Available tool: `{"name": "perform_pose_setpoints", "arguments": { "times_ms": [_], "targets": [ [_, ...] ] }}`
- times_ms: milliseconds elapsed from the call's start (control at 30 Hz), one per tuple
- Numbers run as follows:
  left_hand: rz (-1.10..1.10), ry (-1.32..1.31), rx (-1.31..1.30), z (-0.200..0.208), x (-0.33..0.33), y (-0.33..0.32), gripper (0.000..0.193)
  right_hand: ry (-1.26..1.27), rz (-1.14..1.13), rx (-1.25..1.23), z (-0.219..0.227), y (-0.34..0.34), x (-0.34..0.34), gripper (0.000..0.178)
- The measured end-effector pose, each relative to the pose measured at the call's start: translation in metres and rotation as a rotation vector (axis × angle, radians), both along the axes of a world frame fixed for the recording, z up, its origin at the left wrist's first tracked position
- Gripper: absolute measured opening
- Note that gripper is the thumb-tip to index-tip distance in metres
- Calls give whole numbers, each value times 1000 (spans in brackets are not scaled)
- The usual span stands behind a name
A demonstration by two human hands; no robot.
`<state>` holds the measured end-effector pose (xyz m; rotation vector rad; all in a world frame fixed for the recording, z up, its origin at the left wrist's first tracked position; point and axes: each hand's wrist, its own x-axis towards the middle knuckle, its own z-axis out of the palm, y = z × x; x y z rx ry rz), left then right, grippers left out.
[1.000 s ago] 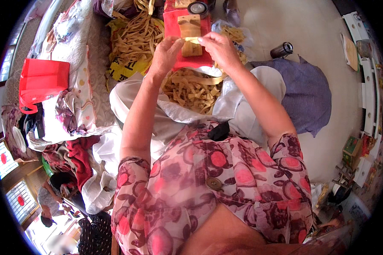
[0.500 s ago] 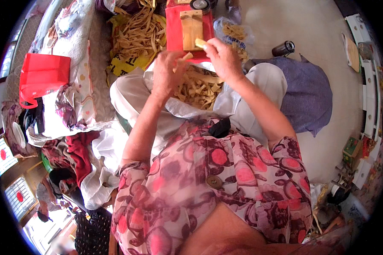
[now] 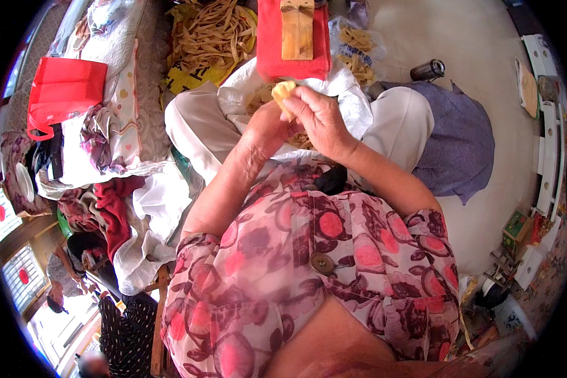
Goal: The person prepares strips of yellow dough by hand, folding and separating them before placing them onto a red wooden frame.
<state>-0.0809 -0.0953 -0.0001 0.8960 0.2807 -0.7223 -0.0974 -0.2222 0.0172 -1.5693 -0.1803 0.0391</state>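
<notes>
My two hands come together over the white bag (image 3: pixel 353 94) in my lap. Between the thumb and fingers of my right hand (image 3: pixel 323 124) is a yellowish folded strip (image 3: pixel 283 92), its top standing above the fingertips. My left hand (image 3: pixel 266 131) is closed against the lower part of the same strip; its fingertips are mostly hidden. Tan pieces (image 3: pixel 301 141) in the bag show just below the hands. Ahead of them, a wooden block (image 3: pixel 297 39) lies on a red pad (image 3: pixel 268 53).
Long tan strips (image 3: pixel 211 38) are heaped on a yellow sack at the far left. Clear bags with cut strips (image 3: pixel 357 39) lie right of the pad. A dark cylinder (image 3: pixel 427 70) and blue-grey cloth (image 3: pixel 457 135) are on the right. A red bag (image 3: pixel 66 91) sits on the bedding.
My hands, apart half a second ago, have moved nearer to me and met at the folded strip. The pad and wooden block now show higher in view.
</notes>
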Motion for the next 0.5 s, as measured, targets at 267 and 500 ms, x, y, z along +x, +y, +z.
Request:
{"name": "perform_pose_setpoints", "arguments": {
  "times_ms": [267,500],
  "targets": [
    [-172,-1320,1156,0,3,12,10,-234,-105,-406,-8,-14,14,24],
    [177,-1553,1039,24,4,7,43,694,208,815,-2,-10,14,12]
  ]
}}
